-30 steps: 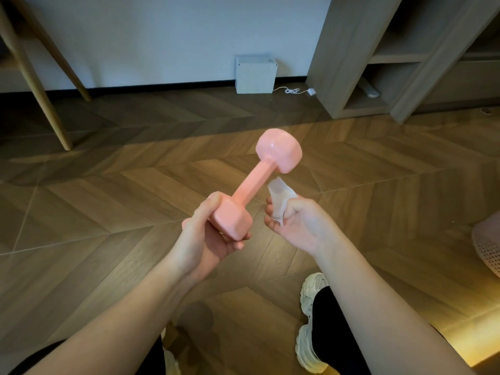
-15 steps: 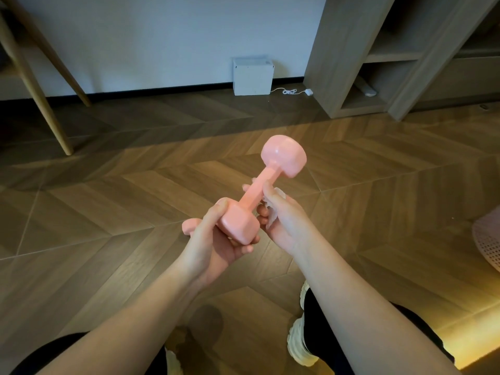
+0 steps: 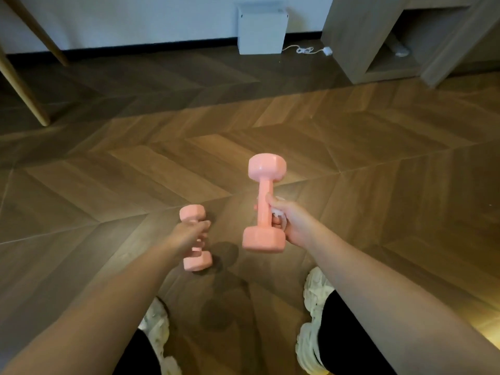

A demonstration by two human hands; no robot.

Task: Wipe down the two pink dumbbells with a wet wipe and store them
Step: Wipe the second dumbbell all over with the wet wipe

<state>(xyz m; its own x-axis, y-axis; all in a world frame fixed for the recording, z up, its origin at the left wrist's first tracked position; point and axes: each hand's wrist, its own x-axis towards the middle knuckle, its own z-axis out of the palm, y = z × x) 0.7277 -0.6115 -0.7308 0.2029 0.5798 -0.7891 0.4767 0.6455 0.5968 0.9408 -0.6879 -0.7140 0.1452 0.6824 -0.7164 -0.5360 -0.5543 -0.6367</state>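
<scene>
My right hand grips one pink dumbbell by its handle and holds it nearly upright above the wooden floor. A crumpled white wet wipe is bunched between that palm and the handle. A second pink dumbbell lies on the floor to the left, just ahead of my feet. My left hand reaches down over its middle with the fingers curled around the handle, hiding most of the bar.
A white box and a white cable sit by the far wall. A wooden shelf unit stands at the back right, a slanted wooden leg at the left. My white shoes are below.
The left hand let go of the held dumbbell and dropped to the second one on the floor. The right hand took over the first dumbbell's handle, wipe still in it. The view tilted down.
</scene>
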